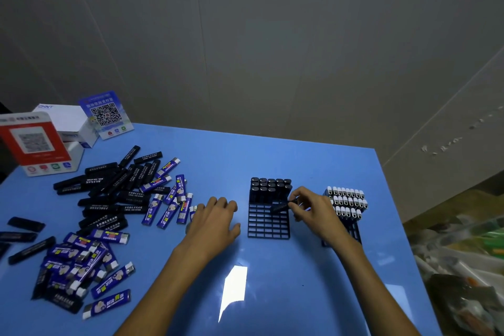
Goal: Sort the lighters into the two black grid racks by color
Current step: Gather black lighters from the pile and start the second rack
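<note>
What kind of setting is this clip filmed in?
Probably a small shop counter or stockroom: two QR payment stands on a blue table, heaps of loose lighters, and grid racks.

bare blue table (272,150) behind both racks, loose lighter pile (109,199) crowding left side

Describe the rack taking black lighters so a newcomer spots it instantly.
On the blue table, two black grid racks stand ahead of the hands. It is the left rack, under the right hand: black-topped lighters fill its far rows, while its neighbour holds white-capped ones.
</note>
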`<act>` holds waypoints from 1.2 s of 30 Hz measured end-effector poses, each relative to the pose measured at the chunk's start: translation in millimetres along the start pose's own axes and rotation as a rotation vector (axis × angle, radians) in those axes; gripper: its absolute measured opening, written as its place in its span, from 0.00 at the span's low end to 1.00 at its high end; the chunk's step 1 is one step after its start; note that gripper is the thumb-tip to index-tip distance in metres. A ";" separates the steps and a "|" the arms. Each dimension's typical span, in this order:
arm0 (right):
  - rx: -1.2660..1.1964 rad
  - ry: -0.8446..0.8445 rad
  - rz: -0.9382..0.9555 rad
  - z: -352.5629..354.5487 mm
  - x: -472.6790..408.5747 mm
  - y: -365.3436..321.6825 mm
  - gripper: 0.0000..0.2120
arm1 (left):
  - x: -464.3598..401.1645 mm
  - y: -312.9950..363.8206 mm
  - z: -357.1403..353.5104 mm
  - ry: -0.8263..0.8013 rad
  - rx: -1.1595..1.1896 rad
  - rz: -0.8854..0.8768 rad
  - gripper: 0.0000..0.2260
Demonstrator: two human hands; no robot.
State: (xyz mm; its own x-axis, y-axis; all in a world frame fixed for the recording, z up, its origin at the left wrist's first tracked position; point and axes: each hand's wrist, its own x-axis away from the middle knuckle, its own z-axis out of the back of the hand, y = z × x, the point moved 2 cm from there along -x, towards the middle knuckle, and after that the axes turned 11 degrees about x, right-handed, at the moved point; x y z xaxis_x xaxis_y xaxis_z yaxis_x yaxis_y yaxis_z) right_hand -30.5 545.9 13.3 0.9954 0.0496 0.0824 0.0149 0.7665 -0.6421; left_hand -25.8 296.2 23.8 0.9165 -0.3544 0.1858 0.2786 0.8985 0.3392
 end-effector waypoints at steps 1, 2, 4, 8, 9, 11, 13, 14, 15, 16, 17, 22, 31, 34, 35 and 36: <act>0.040 -0.002 0.002 -0.5 -3.6 3.3 0.05 | -0.1 -0.7 0.3 0.001 0.002 0.003 0.18; 0.077 -0.001 -0.002 -1.1 -6.9 5.9 0.06 | 0.0 -1.6 0.4 0.002 0.005 0.006 0.18; 0.141 0.015 -0.015 -2.4 -13.4 9.2 0.07 | 0.2 -3.3 0.0 0.007 0.010 0.012 0.18; 0.231 0.048 -0.017 -6.4 -24.1 9.2 0.09 | -0.3 -8.5 -0.8 0.020 0.022 0.023 0.18; 0.248 0.052 -0.016 -7.1 -26.3 8.7 0.09 | -0.6 -9.6 -0.8 0.021 0.029 0.023 0.18; 0.275 0.051 -0.010 -8.6 -30.0 6.9 0.09 | -1.1 -11.1 -1.0 0.023 0.044 0.020 0.18; 0.297 0.052 0.010 -10.3 -32.6 4.8 0.09 | -1.8 -12.0 -1.5 0.029 0.058 0.017 0.18; 0.306 0.055 0.022 -11.3 -33.4 3.8 0.09 | -2.1 -12.1 -1.8 0.031 0.065 0.015 0.18; 0.315 0.059 0.034 -12.2 -34.3 3.2 0.08 | -2.5 -12.0 -2.1 0.032 0.071 0.011 0.18; 0.329 0.060 0.048 -13.0 -34.7 2.7 0.08 | -2.8 -11.8 -2.3 0.031 0.075 0.007 0.18; 0.345 0.056 0.061 -13.7 -34.9 2.2 0.08 | -3.1 -11.7 -2.5 0.031 0.079 0.004 0.18; 0.373 0.049 0.117 -17.0 -33.1 -0.6 0.09 | -4.0 -11.3 -3.7 0.030 0.102 -0.008 0.18; 0.348 0.108 0.068 -27.0 -33.4 -3.5 0.10 | -0.6 -10.5 -4.1 0.030 0.144 -0.007 0.18; 0.337 0.132 0.042 -28.2 -31.2 -6.2 0.09 | 1.0 -9.2 -4.0 0.032 0.157 -0.004 0.18; 0.330 0.138 0.025 -28.2 -30.2 -6.9 0.09 | 1.4 -8.9 -3.8 0.033 0.159 -0.003 0.18; 0.325 0.143 0.000 -27.7 -28.7 -7.8 0.10 | 1.7 -8.4 -3.4 0.035 0.159 -0.002 0.18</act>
State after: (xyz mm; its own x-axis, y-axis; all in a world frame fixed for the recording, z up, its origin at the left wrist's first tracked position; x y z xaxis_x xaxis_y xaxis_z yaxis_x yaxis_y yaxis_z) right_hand -56.6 520.8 -5.1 0.9989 -0.0230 -0.0398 0.0069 0.9315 -0.3638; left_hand -25.6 288.9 18.1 0.9262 -0.3444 0.1533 0.2342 0.8445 0.4816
